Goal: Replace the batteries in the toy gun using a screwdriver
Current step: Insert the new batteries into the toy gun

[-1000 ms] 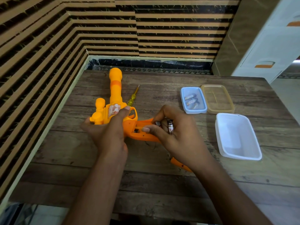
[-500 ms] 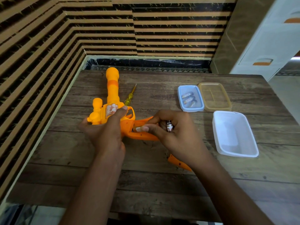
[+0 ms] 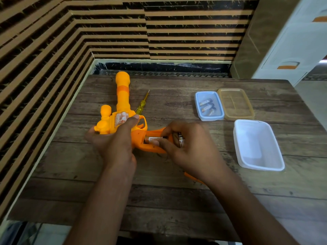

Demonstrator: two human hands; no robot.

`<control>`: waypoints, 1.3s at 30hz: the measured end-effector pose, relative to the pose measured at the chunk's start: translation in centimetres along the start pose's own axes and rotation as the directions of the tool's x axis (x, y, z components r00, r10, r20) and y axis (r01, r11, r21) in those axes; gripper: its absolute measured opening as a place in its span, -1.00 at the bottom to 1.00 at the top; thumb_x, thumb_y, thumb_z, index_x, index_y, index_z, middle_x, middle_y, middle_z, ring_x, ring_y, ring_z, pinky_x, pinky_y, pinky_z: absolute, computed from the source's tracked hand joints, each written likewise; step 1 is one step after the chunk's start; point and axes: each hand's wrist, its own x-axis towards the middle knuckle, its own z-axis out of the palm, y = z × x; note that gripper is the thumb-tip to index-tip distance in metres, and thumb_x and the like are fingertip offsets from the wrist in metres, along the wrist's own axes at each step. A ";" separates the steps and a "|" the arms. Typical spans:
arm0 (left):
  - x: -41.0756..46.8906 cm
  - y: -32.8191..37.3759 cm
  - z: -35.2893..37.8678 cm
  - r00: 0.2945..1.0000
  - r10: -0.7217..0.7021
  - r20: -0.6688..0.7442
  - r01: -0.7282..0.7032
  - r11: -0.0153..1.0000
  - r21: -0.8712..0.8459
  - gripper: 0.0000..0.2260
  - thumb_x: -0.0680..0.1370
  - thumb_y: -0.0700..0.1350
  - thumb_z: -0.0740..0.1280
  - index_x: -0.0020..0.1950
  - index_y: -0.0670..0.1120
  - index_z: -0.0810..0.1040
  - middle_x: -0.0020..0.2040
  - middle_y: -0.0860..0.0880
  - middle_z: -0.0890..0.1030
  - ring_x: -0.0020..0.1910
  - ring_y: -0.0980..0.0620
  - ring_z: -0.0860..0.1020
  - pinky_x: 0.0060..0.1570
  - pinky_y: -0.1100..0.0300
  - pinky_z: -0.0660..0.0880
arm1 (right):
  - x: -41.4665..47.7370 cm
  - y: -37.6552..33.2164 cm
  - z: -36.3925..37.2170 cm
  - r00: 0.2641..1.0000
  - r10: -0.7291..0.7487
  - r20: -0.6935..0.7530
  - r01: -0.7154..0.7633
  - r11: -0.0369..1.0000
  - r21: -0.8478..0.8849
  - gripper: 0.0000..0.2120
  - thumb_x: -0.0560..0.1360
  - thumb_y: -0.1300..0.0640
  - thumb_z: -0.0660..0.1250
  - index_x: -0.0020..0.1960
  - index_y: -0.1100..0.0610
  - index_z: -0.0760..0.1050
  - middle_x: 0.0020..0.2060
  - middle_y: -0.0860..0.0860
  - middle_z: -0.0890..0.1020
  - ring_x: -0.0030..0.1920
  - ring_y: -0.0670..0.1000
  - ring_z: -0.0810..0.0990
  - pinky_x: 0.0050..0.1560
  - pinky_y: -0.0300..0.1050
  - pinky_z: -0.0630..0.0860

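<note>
The orange and yellow toy gun (image 3: 122,101) lies on the wooden table, barrel pointing away from me. My left hand (image 3: 113,144) grips its body near the trigger. My right hand (image 3: 189,151) is at the open grip compartment, fingers pressing a battery (image 3: 153,139) into it, with another battery (image 3: 180,141) held in the same hand. A yellow screwdriver (image 3: 142,105) rests on the table just right of the barrel. An orange cover piece (image 3: 190,175) peeks out under my right wrist.
A small blue tray (image 3: 198,110) holding three batteries sits at the back right, beside an amber lid (image 3: 247,105). A white plastic tub (image 3: 258,145) stands right of my right hand. Striped walls border the table's left and far sides.
My right hand has moved a battery from its fingers down into the grip compartment; the battery now shows lying in the slot. My left hand and the gun stay put.
</note>
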 end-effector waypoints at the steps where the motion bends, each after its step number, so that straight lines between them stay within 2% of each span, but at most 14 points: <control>1: 0.4 -0.3 -0.1 1.000 0.014 0.002 -0.014 1.000 -0.003 0.21 -0.22 0.25 0.74 0.42 0.01 0.53 0.18 0.06 0.73 0.03 0.05 0.76 -0.17 0.06 0.71 | 0.0 -0.1 0.0 1.000 -0.006 -0.018 0.006 1.000 0.005 -0.81 0.47 -0.10 0.54 -0.14 0.01 0.67 -0.40 -0.19 0.50 -0.28 -0.13 0.54 -0.25 -0.20 0.39; 5: 0.7 -0.7 -0.1 0.999 0.041 0.025 -0.042 0.998 0.035 0.21 -0.17 0.33 0.73 0.46 0.09 0.50 0.23 0.13 0.71 0.08 0.13 0.74 -0.03 0.06 0.70 | -0.2 -0.5 -0.8 0.999 0.035 -0.022 -0.034 0.999 0.025 -0.81 0.46 -0.05 0.57 -0.19 0.02 0.65 -0.50 -0.22 0.45 -0.37 -0.17 0.49 -0.32 -0.38 0.29; 7: 0.5 -0.3 -0.3 0.998 0.055 -0.005 -0.055 0.997 0.050 0.12 -0.10 0.25 0.76 0.43 0.02 0.53 0.19 0.08 0.73 0.03 0.09 0.76 -0.11 0.05 0.72 | -0.3 -0.6 -1.2 0.999 0.053 0.009 -0.053 0.998 0.027 -0.82 0.44 -0.03 0.58 -0.20 0.02 0.63 -0.52 -0.25 0.48 -0.38 -0.19 0.48 -0.34 -0.39 0.28; 12: 0.1 -0.2 -0.3 0.997 0.074 -0.023 -0.072 0.996 0.059 0.17 -0.17 0.24 0.75 0.40 -0.03 0.53 0.15 0.03 0.74 -0.01 0.06 0.77 -0.19 0.06 0.71 | -0.3 -0.8 -1.3 0.996 0.025 0.088 -0.018 0.997 -0.075 -0.87 0.39 0.05 0.59 -0.17 0.02 0.65 -0.48 -0.22 0.42 -0.39 -0.21 0.44 -0.32 -0.45 0.33; 14: 0.0 -0.1 -0.3 0.997 0.074 -0.012 -0.073 0.995 0.068 0.11 -0.11 0.20 0.75 0.40 -0.04 0.53 0.15 0.03 0.74 0.00 0.05 0.77 -0.18 0.06 0.72 | -0.2 -0.7 -1.1 0.995 0.009 0.104 0.000 0.996 -0.090 -0.89 0.40 0.07 0.58 -0.15 0.02 0.67 -0.47 -0.23 0.42 -0.38 -0.22 0.43 -0.30 -0.47 0.33; 16: 0.0 -0.1 -0.3 0.996 0.082 -0.028 -0.080 0.994 0.070 0.04 -0.05 0.13 0.74 0.40 -0.03 0.52 0.15 0.02 0.74 -0.01 0.04 0.77 -0.20 0.05 0.71 | -0.2 -0.6 -0.9 0.995 0.004 0.104 0.005 0.996 -0.088 -0.90 0.41 0.08 0.57 -0.12 0.02 0.67 -0.44 -0.22 0.44 -0.36 -0.20 0.43 -0.31 -0.45 0.30; 18: 0.1 -0.1 -0.4 0.996 0.078 -0.032 -0.075 0.994 0.074 0.06 -0.06 0.14 0.74 0.41 0.01 0.51 0.16 0.03 0.73 -0.01 0.05 0.76 -0.20 0.04 0.70 | -0.2 -0.5 -0.7 0.996 -0.010 0.093 0.018 0.995 -0.093 -0.91 0.42 0.08 0.56 -0.09 0.02 0.69 -0.41 -0.20 0.47 -0.34 -0.15 0.43 -0.30 -0.44 0.27; 21: 0.6 -0.6 -0.3 0.999 0.034 0.016 -0.035 0.996 0.082 0.22 -0.21 0.32 0.72 0.44 0.07 0.51 0.20 0.10 0.72 0.05 0.11 0.75 -0.13 0.10 0.70 | -0.3 -0.4 -0.2 0.997 -0.033 0.073 0.041 0.993 -0.113 -0.91 0.45 0.05 0.54 -0.05 0.00 0.70 -0.36 -0.15 0.52 -0.30 -0.15 0.47 -0.30 -0.22 0.34; 24: 1.8 -1.5 -0.5 0.997 0.063 0.033 -0.066 0.994 0.085 0.25 -0.22 0.38 0.68 0.45 0.05 0.51 0.23 0.09 0.71 0.07 0.11 0.74 -0.19 0.21 0.68 | -0.3 -0.3 0.2 0.998 -0.042 0.055 0.047 0.994 -0.100 -0.89 0.47 -0.02 0.53 -0.04 -0.02 0.69 -0.36 -0.15 0.49 -0.29 -0.09 0.51 -0.26 -0.11 0.45; 29: 1.8 -1.3 -0.4 0.999 0.018 0.040 -0.022 0.995 0.101 0.20 -0.21 0.36 0.69 0.42 0.10 0.53 0.20 0.07 0.72 0.07 0.04 0.75 -0.09 0.02 0.70 | -0.3 -0.1 0.4 0.999 -0.036 0.020 0.037 0.997 -0.069 -0.85 0.47 -0.10 0.48 -0.07 -0.03 0.67 -0.35 -0.13 0.54 -0.27 -0.01 0.58 -0.24 0.03 0.56; 33: 0.6 -0.1 -0.2 0.999 -0.007 0.049 0.004 0.998 0.064 0.14 -0.16 0.30 0.74 0.40 0.12 0.53 0.17 0.08 0.74 0.05 0.07 0.75 0.05 -0.09 0.70 | -0.1 0.0 0.4 0.999 0.000 0.032 0.001 1.000 -0.029 -0.79 0.46 -0.15 0.47 -0.11 -0.01 0.68 -0.35 -0.08 0.64 -0.28 -0.02 0.61 -0.24 0.03 0.57; 36: -0.4 0.4 0.0 0.999 0.029 -0.036 -0.028 0.999 0.018 -0.04 0.09 -0.02 0.78 0.42 0.04 0.44 0.16 0.05 0.72 0.02 0.09 0.75 -0.06 -0.03 0.71 | 0.0 0.1 0.2 0.997 0.028 0.072 -0.026 0.999 -0.029 -0.72 0.49 -0.20 0.43 -0.13 0.01 0.69 -0.36 -0.08 0.64 -0.29 -0.09 0.58 -0.25 -0.05 0.53; 37: -0.6 0.5 0.0 0.999 0.022 -0.038 -0.021 1.000 0.003 -0.02 0.07 -0.05 0.77 0.42 0.04 0.43 0.17 0.06 0.72 0.02 0.10 0.75 -0.10 -0.01 0.71 | 0.1 0.0 0.1 0.996 0.031 0.080 -0.029 0.999 -0.023 -0.71 0.52 -0.20 0.41 -0.13 0.01 0.70 -0.35 -0.09 0.63 -0.28 -0.10 0.58 -0.25 -0.08 0.50; 39: -0.9 0.8 0.0 1.000 0.002 -0.004 -0.002 1.000 -0.009 0.09 -0.09 0.03 0.77 0.42 0.05 0.47 0.18 0.10 0.72 0.03 0.12 0.75 -0.09 0.00 0.72 | 0.1 -0.1 -0.1 0.995 0.048 0.089 -0.048 0.999 -0.004 -0.75 0.55 -0.16 0.44 -0.10 0.01 0.71 -0.31 -0.10 0.65 -0.24 -0.13 0.59 -0.24 -0.14 0.47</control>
